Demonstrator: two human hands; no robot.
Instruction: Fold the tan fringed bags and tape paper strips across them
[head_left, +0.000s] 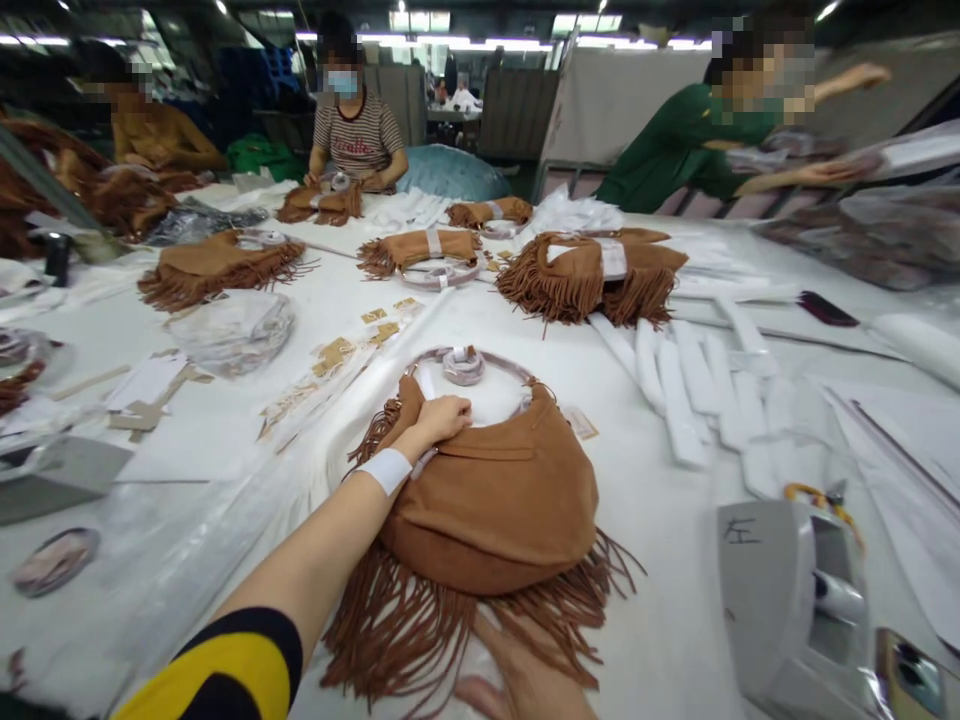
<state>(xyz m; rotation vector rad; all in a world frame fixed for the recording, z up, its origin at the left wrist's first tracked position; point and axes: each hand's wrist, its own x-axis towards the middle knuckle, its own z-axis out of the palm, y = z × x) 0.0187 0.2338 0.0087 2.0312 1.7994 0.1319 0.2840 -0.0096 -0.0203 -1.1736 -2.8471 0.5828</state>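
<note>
My left hand (444, 418) sits at the upper edge of a soft brown bag (510, 500), its fingers curled together at the curved opening; I cannot tell whether they pinch the edge. The bag lies right before me on the smooth white tabletop (660, 610), a rounded crescent with a matte, suede-like face and a straight seam below its mouth. Long, stringy fringe (397, 630) fans out beneath it, and my right hand (532, 675) reaches under those strands, thumb spread from the fingers; the fringe hides the fingertips, so I cannot tell whether they grip anything. Beyond the opening arches a handle (517, 362) in filmy wrapping, with a round, wrapped coil (463, 366) inside its curve. A pale, flat band (387, 470) circles my left wrist. To the right lie slim, padded-looking white strips (679, 400) and a boxy grey dispenser (765, 590); crumpled clear plastic (234, 330) lies to the left.
</note>
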